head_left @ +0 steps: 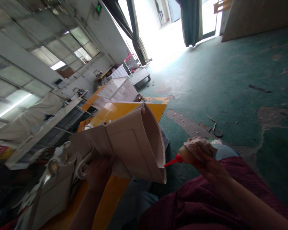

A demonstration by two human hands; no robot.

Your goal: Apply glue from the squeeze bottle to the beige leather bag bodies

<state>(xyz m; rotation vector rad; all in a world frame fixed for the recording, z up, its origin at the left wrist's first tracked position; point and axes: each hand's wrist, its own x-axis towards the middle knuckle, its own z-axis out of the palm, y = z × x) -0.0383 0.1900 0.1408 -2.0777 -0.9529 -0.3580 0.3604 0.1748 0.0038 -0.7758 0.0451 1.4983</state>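
A beige handbag (127, 140) lies tipped on its side over the yellow tabletop (158, 110), its open end facing right. My left hand (99, 172) is closed on the bag near its white handle; the fingertips are partly hidden. In my right hand (207, 159) is a glue bottle (186, 155) with a long red nozzle, wrapped in a crumpled cloth (199, 145). The nozzle's tip is at the lower edge of the bag's opening, and I cannot tell whether it touches.
More beige bags (55, 195) stand on the table at lower left. Beyond are white plastic crates (124, 91) and a flatbed trolley (141, 76). Scraps (214, 126) lie on the worn green floor (220, 80). A dark curtain (192, 22) hangs by the bright doorway.
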